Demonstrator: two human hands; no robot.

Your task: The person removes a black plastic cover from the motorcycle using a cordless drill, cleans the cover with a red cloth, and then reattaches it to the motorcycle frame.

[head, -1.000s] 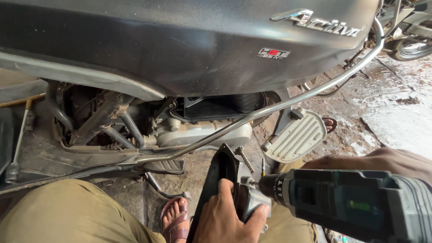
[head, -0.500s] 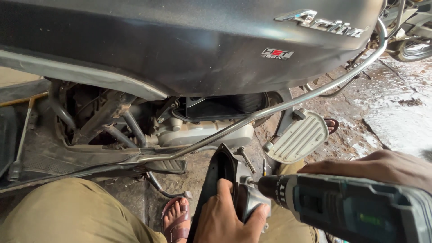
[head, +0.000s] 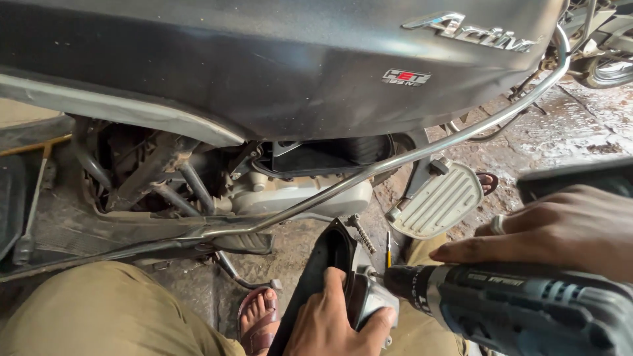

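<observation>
My left hand (head: 336, 320) grips a black plastic scooter part (head: 323, 264) with a small silver metal piece on its side, held upright between my knees. A long screw (head: 361, 234) sticks out near the part's top edge. My right hand (head: 560, 227) lies over the top of a dark teal cordless drill (head: 521, 306), fingers stretched along its body. The drill's chuck and bit press against the silver piece beside my left thumb.
A dark grey scooter body (head: 277, 59) fills the top, its side open on the engine (head: 297, 194) and frame tubes. A chrome guard rail (head: 422, 155) runs diagonally. A ribbed silver footrest (head: 438, 201) hangs at right. My sandalled foot (head: 258, 316) rests on wet concrete.
My right hand and the drill have shifted slightly left and up, with the bit staying on the silver piece. My left hand keeps its hold on the black part.
</observation>
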